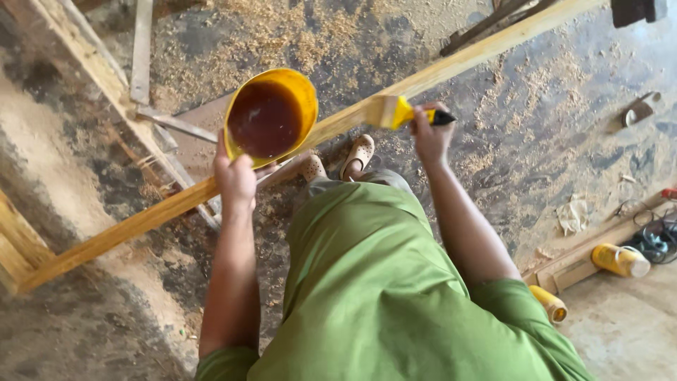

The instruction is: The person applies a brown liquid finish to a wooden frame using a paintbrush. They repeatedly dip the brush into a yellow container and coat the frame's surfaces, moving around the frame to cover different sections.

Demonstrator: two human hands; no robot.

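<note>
My left hand [235,180] grips the near rim of a yellow bowl [303,92] filled with dark brown liquid, holding it just above a long wooden plank [127,229]. That plank runs diagonally from lower left to upper right and looks glossy and amber along much of its length. My right hand [430,134] holds a paintbrush with a yellow ferrule and black handle [403,113], its pale bristles pressed against the plank's side. I stand over the plank in a green garment, with light sandals [358,155] below.
Sawdust covers the dark floor. Rough timber pieces [77,49] lie at the upper left, and another beam end sits at the far left. Two yellow bottles [619,259] lie at the right beside a board, near tangled cables [656,240] and a crumpled rag [575,214].
</note>
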